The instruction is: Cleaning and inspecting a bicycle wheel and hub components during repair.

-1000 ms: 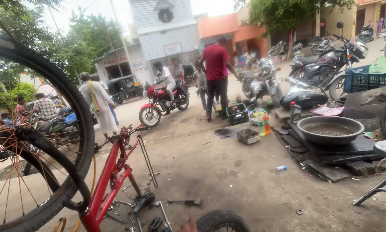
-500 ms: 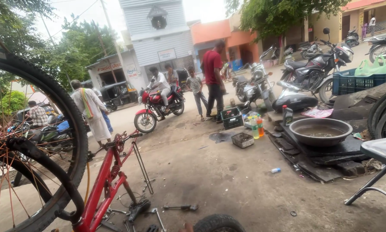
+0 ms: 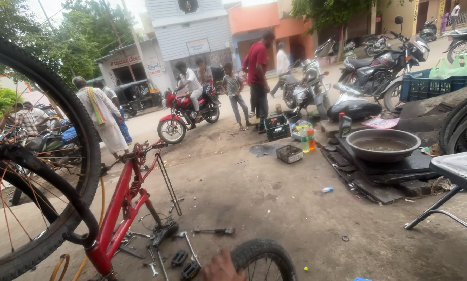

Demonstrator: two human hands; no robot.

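**Ravi:** Swinging right and dipping, that's what the view has done since a moment ago — the metal basin (image 3: 383, 145) has slid towards the middle, and a hand (image 3: 222, 268) has come up at the bottom edge.

**Mina:** Which hand is it?

**Ravi:** Can't tell, left or right. Only the knuckles show, cut off by the edge, so whether it is closed on anything I cannot say either. It sits just beside the small bicycle tyre (image 3: 264, 258), maybe touching its rim side — too close to call.

**Mina:** And the bike itself?

**Ravi:** Red frame (image 3: 120, 203) upside down on the ground, chain (image 3: 169, 183) hanging loose off the sprocket. Big wheel (image 3: 33, 156) fills the left, black tyre, orange spokes.

**Mina:** Tools about?

**Ravi:** Scattered on the dirt under the frame: a hammer (image 3: 214, 231) lying flat, a spanner (image 3: 153, 268) near the hand, black pedals (image 3: 184, 263) right next to it.

**Mina:** Further out?

**Ravi:** Basin resting on dark slabs at right, bottles (image 3: 307, 138) and a small crate (image 3: 289, 153) beside it. Red motorbike (image 3: 184, 112) with a rider on the road, person in a red shirt (image 3: 258, 78) standing nearby, more motorbikes parked behind. Blue crate (image 3: 426, 86) far right.
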